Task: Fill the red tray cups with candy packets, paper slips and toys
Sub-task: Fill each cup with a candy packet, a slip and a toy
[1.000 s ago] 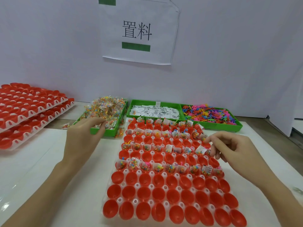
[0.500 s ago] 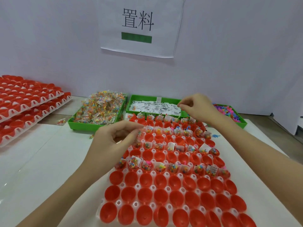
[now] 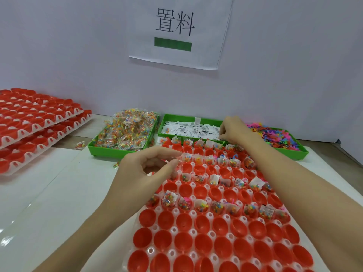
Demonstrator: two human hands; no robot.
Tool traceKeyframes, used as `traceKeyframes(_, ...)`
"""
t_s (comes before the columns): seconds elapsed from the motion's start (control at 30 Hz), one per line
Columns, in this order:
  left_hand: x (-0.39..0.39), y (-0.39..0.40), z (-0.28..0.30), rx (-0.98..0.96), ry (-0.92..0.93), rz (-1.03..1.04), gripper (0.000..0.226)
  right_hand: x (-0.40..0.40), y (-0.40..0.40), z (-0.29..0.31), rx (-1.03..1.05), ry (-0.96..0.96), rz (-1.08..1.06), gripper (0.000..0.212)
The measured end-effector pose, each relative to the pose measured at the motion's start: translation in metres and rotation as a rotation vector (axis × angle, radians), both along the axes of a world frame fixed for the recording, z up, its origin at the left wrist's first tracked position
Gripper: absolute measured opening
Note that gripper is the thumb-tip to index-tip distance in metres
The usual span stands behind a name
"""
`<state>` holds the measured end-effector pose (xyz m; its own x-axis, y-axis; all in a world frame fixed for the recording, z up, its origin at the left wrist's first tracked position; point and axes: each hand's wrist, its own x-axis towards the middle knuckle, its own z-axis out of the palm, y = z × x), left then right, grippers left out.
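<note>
Left hand (image 3: 141, 173), fingers curled, pinches a small candy packet (image 3: 179, 163) over the red plastic cup tray (image 3: 196, 236); right hand (image 3: 234, 130) curls over white paper slips (image 3: 188, 130), grip unclear.

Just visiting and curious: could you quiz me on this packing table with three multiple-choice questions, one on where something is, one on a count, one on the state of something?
1. Where is the right hand?
A. at the bin of paper slips
B. over the stacked red trays
C. flat on the white table

2. How many green bins stand behind the red tray?
A. one
B. three
C. five

3. What state are the tray's nearest rows of cups in?
A. filled with candy
B. capped with lids
C. empty

Answers:
1 A: its fingers reach into the slips in the middle bin.
2 B: candy packets, paper slips and plastic toys each have a bin.
3 C: only bare red cups show there, while the left hand works farther back.
</note>
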<state>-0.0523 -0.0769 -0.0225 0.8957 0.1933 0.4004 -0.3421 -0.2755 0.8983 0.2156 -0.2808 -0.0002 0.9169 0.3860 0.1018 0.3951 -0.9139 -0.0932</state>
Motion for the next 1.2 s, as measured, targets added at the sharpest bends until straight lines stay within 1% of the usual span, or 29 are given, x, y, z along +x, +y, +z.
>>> traceKeyframes(0.1, -0.001, 0.000, -0.001, 0.006, -0.001, 0.008, 0.017, -0.003, -0.001, -0.001, -0.002, -0.021, -0.003, 0.015)
traceKeyframes(0.17, -0.001, -0.001, -0.001, 0.012, 0.012, 0.004, 0.017, -0.006, -0.003, 0.000, 0.039, -0.060, -0.012, 0.018)
traceKeyframes(0.23, -0.001, -0.002, -0.001, -0.009, 0.026, -0.009, 0.017, -0.008, -0.010, 0.003, 0.164, -0.089, -0.023, 0.016)
traceKeyframes(0.4, -0.003, -0.005, 0.000, -0.038, 0.037, -0.028, 0.017, -0.036, -0.031, 0.014, 0.579, -0.114, -0.018, 0.015)
traceKeyframes(0.47, -0.004, -0.008, 0.000, -0.070, 0.036, -0.047, 0.014, -0.063, -0.039, 0.013, 0.733, -0.073, -0.009, 0.016)
traceKeyframes(0.57, -0.005, -0.012, 0.000, -0.106, 0.049, -0.084, 0.010, -0.112, -0.050, 0.008, 0.878, 0.037, 0.020, 0.019)
traceKeyframes(0.67, -0.008, -0.016, 0.000, -0.126, 0.058, -0.135, 0.012, -0.158, -0.055, 0.001, 0.973, 0.104, 0.046, 0.011)
traceKeyframes(0.77, -0.011, -0.021, 0.000, -0.154, 0.061, -0.168, 0.012, -0.194, -0.052, -0.002, 1.110, 0.160, 0.089, 0.006)
traceKeyframes(0.83, -0.012, -0.023, -0.001, -0.140, 0.048, -0.181, 0.012, -0.208, -0.048, -0.001, 1.125, 0.199, 0.144, 0.003)
traceKeyframes(1.0, -0.016, -0.030, 0.001, -0.080, 0.025, -0.202, 0.013, -0.226, -0.041, -0.003, 1.043, 0.243, 0.261, 0.008)
traceKeyframes(1.1, -0.018, -0.035, 0.001, -0.074, 0.031, -0.176, 0.012, -0.231, -0.038, -0.007, 0.987, 0.250, 0.280, 0.009)
traceKeyframes(1.2, -0.020, -0.036, 0.003, -0.073, 0.047, -0.158, 0.013, -0.236, -0.038, -0.005, 0.985, 0.262, 0.298, 0.009)
